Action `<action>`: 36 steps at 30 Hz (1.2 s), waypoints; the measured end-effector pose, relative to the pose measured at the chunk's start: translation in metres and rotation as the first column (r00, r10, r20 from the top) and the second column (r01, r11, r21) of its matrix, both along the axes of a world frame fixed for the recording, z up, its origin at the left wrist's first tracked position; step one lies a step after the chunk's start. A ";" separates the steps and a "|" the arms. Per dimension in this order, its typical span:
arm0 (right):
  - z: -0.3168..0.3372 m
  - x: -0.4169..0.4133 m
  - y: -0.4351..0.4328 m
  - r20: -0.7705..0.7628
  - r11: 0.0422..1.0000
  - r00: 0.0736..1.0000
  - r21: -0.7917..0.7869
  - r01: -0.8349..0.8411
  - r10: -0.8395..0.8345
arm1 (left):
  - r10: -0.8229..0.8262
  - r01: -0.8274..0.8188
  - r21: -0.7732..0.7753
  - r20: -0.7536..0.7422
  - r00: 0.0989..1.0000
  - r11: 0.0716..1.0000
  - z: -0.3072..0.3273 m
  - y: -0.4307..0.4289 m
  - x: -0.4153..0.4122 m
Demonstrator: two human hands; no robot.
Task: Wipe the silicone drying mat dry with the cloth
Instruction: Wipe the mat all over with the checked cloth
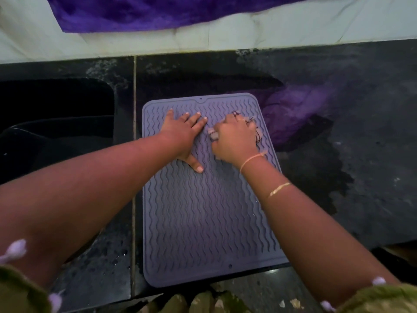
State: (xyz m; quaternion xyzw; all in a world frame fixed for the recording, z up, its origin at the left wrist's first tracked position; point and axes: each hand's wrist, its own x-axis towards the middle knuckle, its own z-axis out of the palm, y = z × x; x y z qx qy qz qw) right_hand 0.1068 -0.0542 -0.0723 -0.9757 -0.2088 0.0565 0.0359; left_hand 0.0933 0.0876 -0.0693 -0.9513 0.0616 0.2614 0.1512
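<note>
Head view is showing wiping under way: right hand (pixel 234 138) is clutching the bunched cloth (pixel 213 134) at the far end of the mat (pixel 203 218), left hand (pixel 182 134) is pressing flat there with fingers spread, and the near half is judged outstanding.

Dim, purple-tinted light, brighter along the top; wide-angle edges bend, detail soft.

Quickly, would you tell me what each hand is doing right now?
Left hand: open, fingers flat on the mat.
Right hand: gripping the cloth.
</note>
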 end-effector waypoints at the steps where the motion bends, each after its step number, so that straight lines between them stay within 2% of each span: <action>1: 0.001 -0.008 -0.006 -0.008 1.000 1.000 -0.004 -0.015 0.015 | -0.003 0.003 0.005 0.000 1.000 1.000 0.001 0.000 0.000; 5: 0.003 -0.048 -0.028 -0.063 0.997 0.995 -0.003 -0.080 0.080 | -0.011 0.010 0.014 0.007 1.000 1.000 0.001 -0.001 -0.001; 11: 0.002 -0.098 -0.062 -0.036 0.989 0.989 0.019 -0.145 0.146 | 0.020 -0.020 0.022 0.002 1.000 1.000 0.002 -0.002 -0.001; 14: 0.002 -0.112 -0.075 -0.084 0.987 0.984 0.052 -0.152 0.156 | 0.036 -0.036 0.023 -0.005 0.999 0.999 0.005 -0.003 -0.003; 16: 0.004 -0.111 -0.083 -0.172 0.978 0.977 0.185 -0.096 0.128 | 0.043 -0.043 0.060 -0.009 0.999 0.997 0.011 -0.007 -0.005; 18: 0.010 -0.102 -0.085 -0.285 0.913 0.956 0.403 0.060 0.063 | 0.033 -0.033 0.158 -0.001 0.999 0.987 0.018 -0.017 -0.010; 19: 0.015 -0.094 -0.084 -0.301 0.863 0.953 0.488 0.130 0.026 | 0.020 -0.023 0.205 0.015 1.000 0.978 0.022 -0.024 -0.014; 21: 0.022 -0.075 -0.076 -0.233 0.814 0.971 0.553 0.177 -0.053 | -0.003 -0.015 0.226 0.080 0.997 0.974 0.026 -0.036 -0.025; 23: 0.025 -0.055 -0.062 -0.184 0.836 0.981 0.526 0.156 -0.068 | 0.062 -0.074 0.103 0.110 0.992 0.992 0.028 -0.039 -0.040; 25: 0.020 -0.045 -0.047 -0.185 0.894 0.983 0.437 0.099 -0.018 | 0.217 -0.216 -0.099 -0.007 0.976 0.971 0.025 -0.036 -0.060; 26: 0.014 -0.046 -0.041 -0.166 0.930 0.986 0.363 0.053 0.009 | 0.260 -0.268 -0.150 -0.070 0.963 0.952 0.022 -0.034 -0.072; 28: 0.002 -0.055 -0.035 -0.080 0.977 0.996 0.210 -0.027 0.044 | 0.277 -0.288 -0.148 -0.089 0.957 0.946 0.013 -0.037 -0.098; 31: -0.002 -0.072 -0.037 0.000 0.992 0.995 0.085 -0.096 0.096 | 0.282 -0.281 -0.116 -0.008 0.959 0.953 0.004 -0.041 -0.112; 36: 0.004 -0.105 -0.062 -0.075 0.968 0.965 0.023 -0.251 0.252 | 0.282 -0.282 -0.050 0.004 0.959 0.958 0.006 -0.045 -0.107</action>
